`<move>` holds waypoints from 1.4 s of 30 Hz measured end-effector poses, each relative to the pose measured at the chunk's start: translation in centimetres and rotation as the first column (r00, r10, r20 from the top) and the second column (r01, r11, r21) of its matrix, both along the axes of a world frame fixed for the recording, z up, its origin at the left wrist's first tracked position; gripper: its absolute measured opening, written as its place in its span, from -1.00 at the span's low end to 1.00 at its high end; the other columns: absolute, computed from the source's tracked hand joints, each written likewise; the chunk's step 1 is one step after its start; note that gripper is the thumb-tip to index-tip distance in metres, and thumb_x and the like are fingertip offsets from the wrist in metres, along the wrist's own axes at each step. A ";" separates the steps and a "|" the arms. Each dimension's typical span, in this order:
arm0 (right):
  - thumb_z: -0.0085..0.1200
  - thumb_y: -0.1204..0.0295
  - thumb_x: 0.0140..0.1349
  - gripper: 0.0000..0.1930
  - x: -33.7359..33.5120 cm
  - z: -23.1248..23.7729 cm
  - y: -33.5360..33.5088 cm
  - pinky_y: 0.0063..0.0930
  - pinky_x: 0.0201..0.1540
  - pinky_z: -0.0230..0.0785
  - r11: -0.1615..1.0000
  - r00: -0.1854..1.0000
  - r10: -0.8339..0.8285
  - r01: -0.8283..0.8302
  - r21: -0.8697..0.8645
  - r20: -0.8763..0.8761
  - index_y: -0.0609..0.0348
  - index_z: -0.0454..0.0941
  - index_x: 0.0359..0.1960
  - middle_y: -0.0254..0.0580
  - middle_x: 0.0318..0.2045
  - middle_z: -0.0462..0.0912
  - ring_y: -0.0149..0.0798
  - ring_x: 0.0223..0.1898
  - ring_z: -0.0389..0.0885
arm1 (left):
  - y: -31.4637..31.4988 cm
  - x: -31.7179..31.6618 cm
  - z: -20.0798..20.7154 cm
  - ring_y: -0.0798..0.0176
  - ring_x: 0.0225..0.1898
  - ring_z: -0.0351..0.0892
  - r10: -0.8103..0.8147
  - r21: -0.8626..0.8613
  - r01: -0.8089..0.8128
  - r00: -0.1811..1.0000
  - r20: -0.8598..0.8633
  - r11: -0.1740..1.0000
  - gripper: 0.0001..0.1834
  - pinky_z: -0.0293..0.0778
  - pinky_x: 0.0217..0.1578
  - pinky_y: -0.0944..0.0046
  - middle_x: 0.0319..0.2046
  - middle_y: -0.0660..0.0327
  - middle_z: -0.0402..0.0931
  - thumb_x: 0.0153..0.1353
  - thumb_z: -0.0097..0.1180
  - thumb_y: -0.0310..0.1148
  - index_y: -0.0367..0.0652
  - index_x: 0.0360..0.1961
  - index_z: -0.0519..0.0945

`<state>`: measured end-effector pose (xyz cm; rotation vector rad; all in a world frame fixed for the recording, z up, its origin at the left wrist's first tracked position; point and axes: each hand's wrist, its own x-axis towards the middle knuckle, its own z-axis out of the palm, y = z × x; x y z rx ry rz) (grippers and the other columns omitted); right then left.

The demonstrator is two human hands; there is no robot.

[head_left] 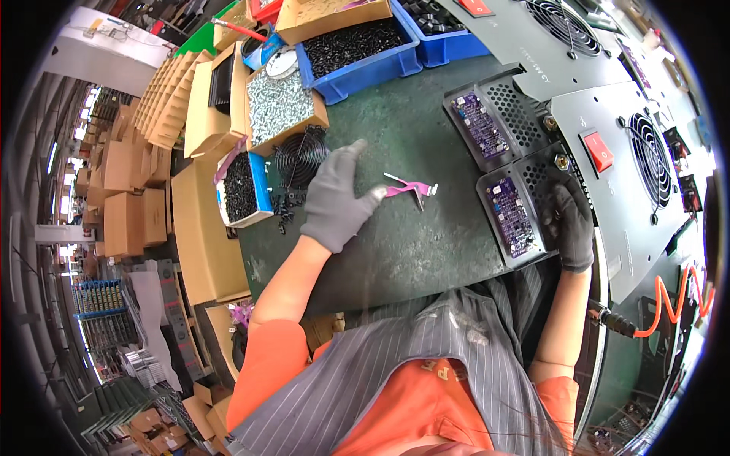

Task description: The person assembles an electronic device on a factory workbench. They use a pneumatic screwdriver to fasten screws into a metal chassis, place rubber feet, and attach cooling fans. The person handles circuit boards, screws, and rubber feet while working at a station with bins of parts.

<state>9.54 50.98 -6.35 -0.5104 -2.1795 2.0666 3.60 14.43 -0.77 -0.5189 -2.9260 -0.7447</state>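
Two blue bins (pixel 369 77) contain small black parts; one cardboard box (pixel 304 121) contains silver screws. My left grip (pixel 336 201) is loose, fingers spread, the pink strip (pixel 411 188) just beside its thumb. My right grip (pixel 572 220) is at the dark tray (pixel 534 209); whether it grasps, I cannot tell. Green bench (pixel 403 254) surface stretches between, until the near edge.

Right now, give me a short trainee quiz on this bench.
1. How many purple circuit boards lie in the black perforated metal trays?
2. True or false: the grey-gloved left hand grips a red rocker switch.
3. What fills the open cardboard box just left of the large blue plastic bin: A, red switches; B, small silvery metal parts; C, orange hoses?
Key: 1, two; 2, false, its thumb is by a thin pink strip; 3, B.
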 end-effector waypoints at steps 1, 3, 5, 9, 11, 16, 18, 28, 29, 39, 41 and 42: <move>-0.08 0.23 0.42 -0.69 0.0 0.3 -0.2 -0.77 -0.64 -0.02 0.993 0.999 -0.025 0.022 0.116 0.026 0.15 0.53 0.03 -0.48 -0.58 0.45 -0.63 -0.68 0.24 | -0.6 0.5 -0.1 0.00 -0.03 0.55 0.022 0.011 -0.022 1.000 0.004 1.000 -0.36 0.46 0.04 0.10 -0.04 0.05 0.51 0.03 0.36 -0.23 -0.09 0.16 0.46; -0.03 0.22 0.42 -0.69 0.2 0.8 -0.3 -0.77 -0.65 -0.03 0.999 0.999 0.027 -0.027 -0.020 0.020 0.13 0.53 0.03 -0.49 -0.58 0.46 -0.64 -0.68 0.24 | -1.6 1.2 -0.3 -0.03 -0.04 0.54 0.028 -0.018 -0.028 0.999 0.031 0.999 -0.43 0.45 0.03 0.08 -0.07 0.07 0.53 0.02 0.37 -0.23 -0.08 0.10 0.52; 0.03 0.28 0.39 -0.71 0.3 1.1 -0.4 -0.78 -0.65 -0.02 0.997 0.997 0.068 -0.066 -0.051 0.032 0.12 0.50 0.05 -0.49 -0.52 0.48 -0.66 -0.65 0.25 | -2.0 1.7 -0.8 -0.02 -0.06 0.54 -0.013 -0.094 0.015 1.000 0.018 0.995 -0.49 0.45 0.01 0.07 -0.11 0.11 0.55 0.03 0.35 -0.19 -0.08 0.03 0.57; 0.02 0.36 0.37 -0.72 0.0 0.8 -0.4 -0.79 -0.62 0.03 0.997 0.998 0.048 -0.046 -0.059 0.035 0.11 0.40 0.07 -0.42 -0.38 0.55 -0.64 -0.58 0.31 | -1.3 1.9 -2.3 0.08 -0.09 0.52 -0.110 -0.218 0.081 0.986 -0.122 0.973 -0.63 0.44 -0.05 0.08 -0.20 0.22 0.57 0.06 0.30 -0.13 -0.02 -0.11 0.64; 0.00 0.33 0.39 -0.64 0.0 0.6 -0.1 -0.76 -0.62 0.04 0.988 0.990 0.121 -0.127 -0.085 -0.071 0.15 0.40 0.16 -0.40 -0.44 0.55 -0.61 -0.61 0.30 | -0.9 1.8 -3.0 0.13 -0.10 0.52 -0.154 -0.267 0.096 0.967 -0.205 0.959 -0.71 0.43 -0.11 0.10 -0.22 0.27 0.57 0.08 0.27 -0.16 0.01 -0.17 0.66; 0.06 0.09 0.37 -0.51 0.2 0.5 1.4 -0.69 -0.70 0.00 0.995 0.998 -0.004 0.011 -0.102 0.068 0.26 0.47 0.12 -0.42 -0.59 0.50 -0.60 -0.74 0.22 | -1.1 1.5 -2.6 0.13 -0.18 0.56 -0.284 -0.285 0.188 0.893 -0.349 0.940 -0.83 0.44 -0.19 0.08 -0.27 0.24 0.58 0.18 0.19 -0.25 -0.03 -0.23 0.62; 0.17 0.16 0.31 -0.62 0.0 0.7 1.8 -0.73 -0.68 0.06 0.985 0.998 -0.013 0.024 -0.173 0.062 0.20 0.54 -0.03 -0.54 -0.58 0.48 -0.62 -0.70 0.29 | -0.9 0.9 -1.6 0.02 -0.20 0.58 -0.135 -0.172 0.120 0.988 -0.081 0.978 -0.82 0.45 -0.20 0.01 -0.28 0.15 0.58 0.23 0.13 -0.24 -0.06 -0.20 0.59; -0.03 0.43 0.29 -0.65 -6.9 4.3 -0.6 -0.69 -0.56 0.10 0.968 0.964 0.251 -0.247 0.051 -0.090 0.25 0.47 0.09 -0.36 -0.41 0.49 -0.59 -0.55 0.29 | 10.7 -11.5 2.9 -0.10 -0.10 0.61 -0.251 0.294 0.208 0.961 0.118 0.933 -0.71 0.48 -0.06 0.04 -0.19 -0.02 0.65 0.27 0.07 -0.20 -0.12 -0.10 0.63; -0.03 0.42 0.29 -0.65 -7.8 4.1 -1.0 -0.69 -0.55 0.11 0.964 0.962 0.242 -0.224 0.141 -0.125 0.26 0.46 0.09 -0.37 -0.41 0.49 -0.60 -0.56 0.27 | 11.9 -12.5 3.1 -0.09 -0.10 0.61 -0.252 0.301 0.199 0.956 0.150 0.933 -0.71 0.48 -0.05 0.04 -0.19 -0.01 0.65 0.27 0.08 -0.19 -0.11 -0.11 0.64; 0.01 0.37 0.29 -0.77 -17.9 1.0 0.5 -0.07 -0.11 0.44 0.210 0.885 0.363 0.226 0.951 -0.290 0.16 0.56 -0.09 0.11 -0.22 0.66 0.17 -0.09 0.61 | 20.0 -19.2 -0.7 -0.08 -0.20 0.66 -0.258 0.022 0.264 0.955 -0.144 0.964 -0.69 0.53 -0.15 -0.01 -0.30 -0.01 0.67 0.20 0.07 -0.19 -0.09 -0.14 0.68; 0.04 0.39 0.25 -0.79 -19.6 0.2 1.4 -0.06 -0.13 0.44 0.230 0.890 0.368 0.194 0.954 -0.270 0.17 0.59 -0.14 0.11 -0.23 0.66 0.17 -0.09 0.61 | 20.9 -19.7 -1.6 -0.08 -0.21 0.67 -0.268 0.025 0.281 0.935 -0.231 0.959 -0.69 0.54 -0.16 -0.01 -0.30 -0.02 0.67 0.17 0.10 -0.19 -0.12 -0.16 0.68; 0.05 0.40 0.22 -0.80 -20.4 -0.2 1.9 -0.06 -0.13 0.44 0.147 0.916 0.323 0.201 0.968 -0.240 0.17 0.60 -0.17 0.12 -0.24 0.66 0.17 -0.10 0.61 | 21.1 -19.8 -1.8 -0.08 -0.21 0.68 -0.252 0.060 0.276 0.932 -0.262 0.959 -0.69 0.55 -0.17 -0.01 -0.30 -0.01 0.68 0.16 0.12 -0.19 -0.13 -0.18 0.69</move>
